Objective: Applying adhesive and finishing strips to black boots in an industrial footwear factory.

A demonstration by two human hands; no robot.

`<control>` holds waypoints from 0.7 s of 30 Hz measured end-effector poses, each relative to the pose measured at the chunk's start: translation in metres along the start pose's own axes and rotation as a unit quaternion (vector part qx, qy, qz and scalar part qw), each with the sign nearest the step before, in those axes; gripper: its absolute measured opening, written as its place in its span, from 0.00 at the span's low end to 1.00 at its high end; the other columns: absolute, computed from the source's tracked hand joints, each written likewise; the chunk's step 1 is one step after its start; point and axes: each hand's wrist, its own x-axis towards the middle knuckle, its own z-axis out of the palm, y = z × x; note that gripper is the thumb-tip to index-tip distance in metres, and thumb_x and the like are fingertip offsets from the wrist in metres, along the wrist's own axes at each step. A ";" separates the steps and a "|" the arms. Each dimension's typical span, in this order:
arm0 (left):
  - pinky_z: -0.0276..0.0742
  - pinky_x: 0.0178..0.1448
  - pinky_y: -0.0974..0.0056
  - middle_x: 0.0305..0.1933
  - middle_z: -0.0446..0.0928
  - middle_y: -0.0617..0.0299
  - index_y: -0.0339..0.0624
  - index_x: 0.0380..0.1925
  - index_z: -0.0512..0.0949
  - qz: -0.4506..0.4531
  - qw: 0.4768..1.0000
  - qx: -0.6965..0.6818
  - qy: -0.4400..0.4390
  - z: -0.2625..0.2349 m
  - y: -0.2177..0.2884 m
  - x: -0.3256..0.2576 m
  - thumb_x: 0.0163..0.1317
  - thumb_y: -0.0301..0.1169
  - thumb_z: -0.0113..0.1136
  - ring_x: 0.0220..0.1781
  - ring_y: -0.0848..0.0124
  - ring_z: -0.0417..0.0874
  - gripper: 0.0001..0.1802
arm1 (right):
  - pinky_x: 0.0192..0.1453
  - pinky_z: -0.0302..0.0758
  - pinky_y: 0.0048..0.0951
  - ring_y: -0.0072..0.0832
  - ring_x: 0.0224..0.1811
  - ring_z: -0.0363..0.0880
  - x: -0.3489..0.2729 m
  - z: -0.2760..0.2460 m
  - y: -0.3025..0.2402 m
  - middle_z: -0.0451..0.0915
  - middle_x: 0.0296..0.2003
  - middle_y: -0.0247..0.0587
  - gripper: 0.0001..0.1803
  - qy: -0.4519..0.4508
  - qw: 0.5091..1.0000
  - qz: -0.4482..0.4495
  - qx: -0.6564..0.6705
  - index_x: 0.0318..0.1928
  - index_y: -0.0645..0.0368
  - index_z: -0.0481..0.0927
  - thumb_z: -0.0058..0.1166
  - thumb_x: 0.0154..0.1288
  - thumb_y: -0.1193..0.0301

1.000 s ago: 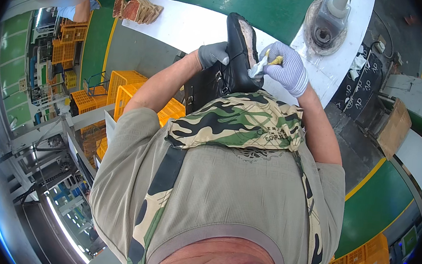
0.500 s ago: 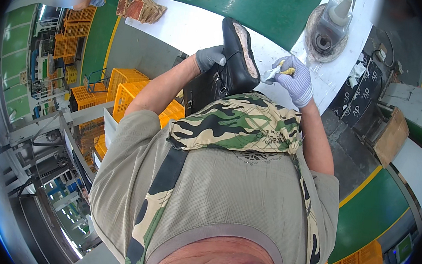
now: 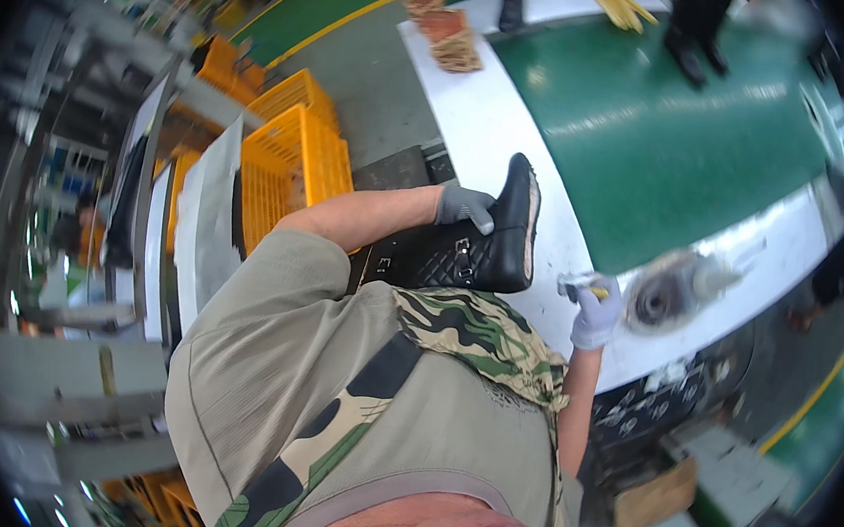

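My left hand, in a grey glove, is closed around a black boot. The boot lies on its side across my lap, toe pointing away, with quilting and buckled straps on the shaft. Its pale, rough underside faces right. To the right, my right hand, in a thin whitish glove, grips a small yellow-handled tool with a greyish-white end. That end is apart from the boot, over the white tabletop. A camouflage apron lies under the boot.
Right of my right hand stands a blurred round dish with a plastic bottle. Beyond the white strip runs a green surface. Brown stacked pieces lie at the far left corner. Orange crates stand to my left; other boots are farther off.
The view has swung, shifting the scene around. My right hand and its tool have moved away from the boot, towards the dish. The left hand keeps its hold on the boot.
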 end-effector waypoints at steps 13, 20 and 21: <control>0.79 0.55 0.60 0.48 0.83 0.53 0.32 0.53 0.77 0.229 0.938 0.037 0.257 -0.006 0.023 -0.156 0.47 0.26 0.74 0.46 0.64 0.85 0.30 | 0.23 0.72 0.29 0.31 0.21 0.73 0.014 -0.027 0.036 0.76 0.25 0.48 0.03 0.051 0.983 0.104 0.139 0.28 0.63 0.70 0.46 0.49 0.80; 0.78 0.57 0.58 0.48 0.83 0.53 0.34 0.52 0.78 0.411 0.783 -0.006 0.466 0.017 0.094 -0.271 0.54 0.33 0.70 0.48 0.62 0.84 0.26 | 0.27 0.66 0.29 0.31 0.19 0.63 0.042 -0.013 0.046 0.65 0.14 0.43 0.06 -0.042 0.976 0.102 0.187 0.14 0.63 0.65 0.43 0.42 0.76; 0.79 0.57 0.58 0.47 0.83 0.53 0.34 0.52 0.78 0.459 0.749 -0.028 0.476 0.028 0.103 -0.286 0.55 0.33 0.71 0.48 0.61 0.84 0.26 | 0.26 0.68 0.30 0.32 0.20 0.66 0.051 -0.013 0.048 0.67 0.16 0.44 0.03 -0.095 0.970 0.100 0.199 0.18 0.62 0.66 0.44 0.45 0.77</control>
